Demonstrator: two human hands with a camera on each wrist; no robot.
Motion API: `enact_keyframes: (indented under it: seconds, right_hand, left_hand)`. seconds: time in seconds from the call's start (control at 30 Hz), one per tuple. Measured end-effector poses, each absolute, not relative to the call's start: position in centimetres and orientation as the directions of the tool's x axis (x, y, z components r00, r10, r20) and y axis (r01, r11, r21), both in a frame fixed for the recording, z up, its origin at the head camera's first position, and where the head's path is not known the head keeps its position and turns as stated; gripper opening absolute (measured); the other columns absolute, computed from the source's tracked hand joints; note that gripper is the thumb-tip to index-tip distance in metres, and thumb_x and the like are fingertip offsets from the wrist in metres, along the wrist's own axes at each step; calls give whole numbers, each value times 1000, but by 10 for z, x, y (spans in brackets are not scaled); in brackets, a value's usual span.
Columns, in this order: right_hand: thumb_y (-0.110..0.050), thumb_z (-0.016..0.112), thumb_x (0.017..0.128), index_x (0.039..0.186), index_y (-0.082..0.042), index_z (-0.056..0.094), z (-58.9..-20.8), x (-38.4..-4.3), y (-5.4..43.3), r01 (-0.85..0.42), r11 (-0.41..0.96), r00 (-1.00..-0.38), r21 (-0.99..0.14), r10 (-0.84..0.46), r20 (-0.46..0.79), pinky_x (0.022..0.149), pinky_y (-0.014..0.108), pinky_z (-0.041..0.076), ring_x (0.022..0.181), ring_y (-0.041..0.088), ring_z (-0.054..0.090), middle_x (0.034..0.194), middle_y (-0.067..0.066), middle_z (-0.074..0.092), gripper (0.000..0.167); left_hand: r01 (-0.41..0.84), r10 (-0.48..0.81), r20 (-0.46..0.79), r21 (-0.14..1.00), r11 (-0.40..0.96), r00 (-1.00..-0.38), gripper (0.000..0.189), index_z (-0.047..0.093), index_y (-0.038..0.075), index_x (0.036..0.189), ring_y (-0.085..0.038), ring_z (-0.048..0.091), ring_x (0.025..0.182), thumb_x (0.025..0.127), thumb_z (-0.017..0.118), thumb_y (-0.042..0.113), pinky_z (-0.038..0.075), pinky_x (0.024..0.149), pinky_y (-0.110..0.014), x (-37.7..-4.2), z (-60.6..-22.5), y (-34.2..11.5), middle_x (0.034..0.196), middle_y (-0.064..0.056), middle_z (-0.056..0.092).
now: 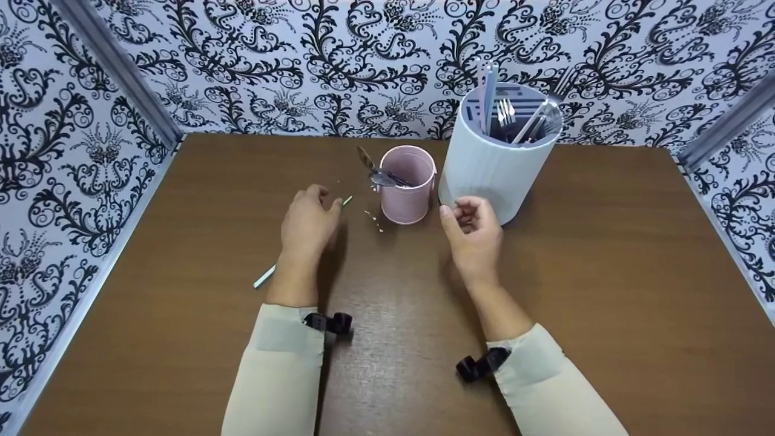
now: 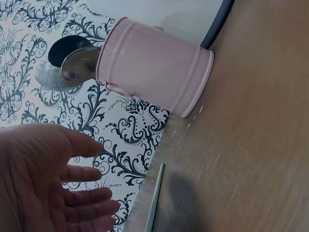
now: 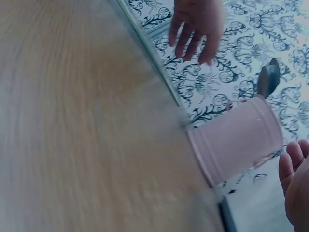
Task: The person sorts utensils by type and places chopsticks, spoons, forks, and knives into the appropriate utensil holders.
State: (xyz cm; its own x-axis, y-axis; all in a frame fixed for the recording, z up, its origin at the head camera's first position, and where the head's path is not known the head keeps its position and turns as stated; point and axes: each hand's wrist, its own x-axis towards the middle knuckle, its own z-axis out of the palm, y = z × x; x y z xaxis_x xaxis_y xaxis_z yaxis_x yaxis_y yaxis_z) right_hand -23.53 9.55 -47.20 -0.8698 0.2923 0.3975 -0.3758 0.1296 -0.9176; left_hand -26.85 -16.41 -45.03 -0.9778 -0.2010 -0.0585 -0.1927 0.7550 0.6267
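My left hand [image 1: 307, 223] hovers above a pale green chopstick [image 1: 264, 277] that lies on the table, part of it hidden under the hand and wrist. In the left wrist view, the fingers of that hand are relaxed and apart from the chopstick [image 2: 155, 198]. A pink pail [image 1: 407, 204] stands between my hands, with spoons [image 1: 382, 178] leaning out over its rim. My right hand [image 1: 477, 239] holds nothing, its fingers loosely bent, in front of a white utensil holder [image 1: 493, 172]. Chopsticks [image 1: 491, 91] and forks [image 1: 505, 112] stick up from the holder's slotted top.
Small pale crumbs [image 1: 375, 221] lie on the brown table [image 1: 387, 375] left of the pail. Patterned panels [image 1: 290, 66] rise behind the table and along both sides. A black wrist camera [image 1: 484, 364] sits on each sleeve.
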Motion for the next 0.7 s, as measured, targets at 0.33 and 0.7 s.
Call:
enact_keyframes:
  seconds: [0.33,0.7]
  right_hand:
    - [-2,73,87,106,8,64,-458,-230,139,-524,154,-747,-838,389,538,62,16,49,72,8,60,85,-5,64,23]
    - [-8,75,81,127,-4,53,-483,-261,177,-601,5,-630,-799,612,478,62,19,47,77,14,58,94,8,59,52]
  left_hand:
    - [-214,-153,-156,549,808,-976,48,52,9,148,-42,53,135,102,60,22,52,104,-59,-263,-452,-176,145,-21,54]
    - [-229,-178,-157,425,876,-972,31,62,1,130,-47,57,125,103,50,9,54,98,-63,-258,-457,-180,128,-27,60]
